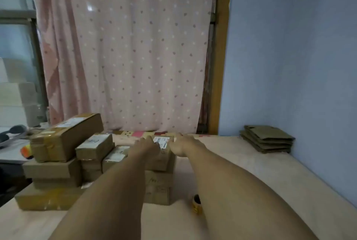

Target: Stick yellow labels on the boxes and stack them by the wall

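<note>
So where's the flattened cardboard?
Head view, far right: the flattened cardboard lies stacked on the pale surface, against the blue wall, apart from the boxes.

Left hand [144, 146] and right hand [183, 145] on top box [161, 159] of middle stack [158, 180], flanking its white label [161, 140]; finger grip too blurred to tell
</note>
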`<state>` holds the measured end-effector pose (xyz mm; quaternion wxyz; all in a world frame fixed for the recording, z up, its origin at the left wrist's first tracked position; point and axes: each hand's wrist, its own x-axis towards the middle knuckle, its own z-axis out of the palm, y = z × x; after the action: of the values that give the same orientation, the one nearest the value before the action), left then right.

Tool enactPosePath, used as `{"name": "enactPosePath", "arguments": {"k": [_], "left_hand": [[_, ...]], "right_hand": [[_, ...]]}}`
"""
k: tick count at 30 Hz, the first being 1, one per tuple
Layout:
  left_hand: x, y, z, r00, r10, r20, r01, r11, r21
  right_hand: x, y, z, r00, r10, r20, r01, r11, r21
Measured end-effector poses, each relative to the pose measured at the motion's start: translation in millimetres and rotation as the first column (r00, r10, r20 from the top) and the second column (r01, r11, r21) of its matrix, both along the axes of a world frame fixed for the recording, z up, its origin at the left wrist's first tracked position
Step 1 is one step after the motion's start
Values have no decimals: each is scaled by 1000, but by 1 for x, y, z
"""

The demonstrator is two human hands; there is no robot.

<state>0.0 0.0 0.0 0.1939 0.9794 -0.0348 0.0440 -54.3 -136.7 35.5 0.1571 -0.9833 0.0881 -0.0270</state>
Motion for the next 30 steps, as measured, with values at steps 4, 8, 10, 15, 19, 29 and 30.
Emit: {"name": "enactPosePath", "arguments": {"k": [4, 8, 10, 15, 19, 29, 30], "left_hand": [[-5, 2, -25, 997, 80, 0, -80, 996, -38], [-23, 7, -59, 986, 104, 128, -92, 991, -100], [-36, 12, -73, 983, 65, 173, -29, 979, -202], [-59, 16, -81, 974, 60, 220, 26, 930, -366], [-56, 23, -79, 978, 108, 177, -20, 897, -441], [-26, 31, -79, 975, 156, 161, -47, 844, -534], [-22, 32, -80, 966, 187, 179, -62, 840, -540]], "right_hand": [[3, 16, -35, 998, -19, -54, 27, 988, 153], [-9, 29, -74, 999, -16, -42, 30, 934, 357], [-20, 32, -92, 999, 0, -37, 16, 901, 433], [-41, 39, -110, 999, -42, -4, 37, 823, 567], [-51, 33, -109, 993, -117, -24, 105, 752, 651], [-30, 34, -105, 991, -129, -45, 120, 672, 731], [-28, 34, -105, 991, -128, -47, 121, 668, 734]]}}
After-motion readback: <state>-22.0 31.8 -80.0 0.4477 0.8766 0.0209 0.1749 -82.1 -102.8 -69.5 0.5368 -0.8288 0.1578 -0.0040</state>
